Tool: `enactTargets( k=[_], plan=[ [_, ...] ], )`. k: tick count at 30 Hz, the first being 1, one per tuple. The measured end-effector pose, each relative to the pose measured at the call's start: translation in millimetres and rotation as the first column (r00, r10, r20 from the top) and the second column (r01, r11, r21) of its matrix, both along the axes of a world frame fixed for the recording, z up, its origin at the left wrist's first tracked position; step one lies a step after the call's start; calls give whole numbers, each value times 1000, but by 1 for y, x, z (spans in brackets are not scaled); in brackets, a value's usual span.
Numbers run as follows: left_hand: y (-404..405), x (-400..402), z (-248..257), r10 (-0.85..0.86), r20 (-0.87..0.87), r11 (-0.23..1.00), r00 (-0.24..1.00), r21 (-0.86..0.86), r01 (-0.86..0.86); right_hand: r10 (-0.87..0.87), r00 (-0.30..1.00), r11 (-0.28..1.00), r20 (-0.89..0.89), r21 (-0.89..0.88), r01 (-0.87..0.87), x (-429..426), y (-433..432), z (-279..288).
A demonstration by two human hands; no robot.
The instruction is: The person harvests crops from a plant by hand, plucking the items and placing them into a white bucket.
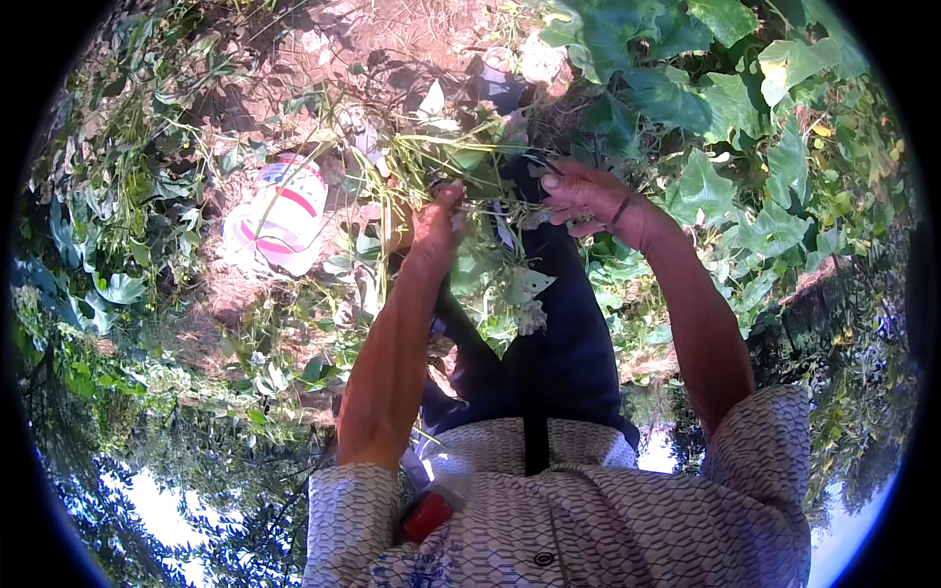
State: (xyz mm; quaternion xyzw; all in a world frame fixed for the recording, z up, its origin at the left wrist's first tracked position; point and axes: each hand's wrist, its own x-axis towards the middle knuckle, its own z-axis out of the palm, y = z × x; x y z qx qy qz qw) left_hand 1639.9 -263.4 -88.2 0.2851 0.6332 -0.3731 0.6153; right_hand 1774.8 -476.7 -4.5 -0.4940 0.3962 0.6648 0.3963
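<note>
My left hand (pixel 439 214) is closed around a bunch of long, thin green plant stems (pixel 401 151), which fan out above it and hang down beside the wrist. Leaves (pixel 470 264) dangle between my two hands, some pale and dry. To the right, my right hand (pixel 584 195) has its fingers bent at the other side of these plants, with the thumb and forefinger near thin stems; whether it grips one cannot be told. A dark band circles the right wrist.
A translucent plastic jug (pixel 283 213) with red bands and writing lies on the ground at left, with stems across it. Broad-leaved vines (pixel 706 110) spread at upper right. Bare soil with dry litter (pixel 397 37) shows at the top. My dark-trousered legs (pixel 566 316) are below the hands.
</note>
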Motion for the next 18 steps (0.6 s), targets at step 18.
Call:
enactTargets(
  k=[18],
  plan=[
    [7, -18, -25, 51, -126, 985, 991, -158, -71, 132, 373, 896, 918, 51, -442, -65, 56, 116]
  ],
)
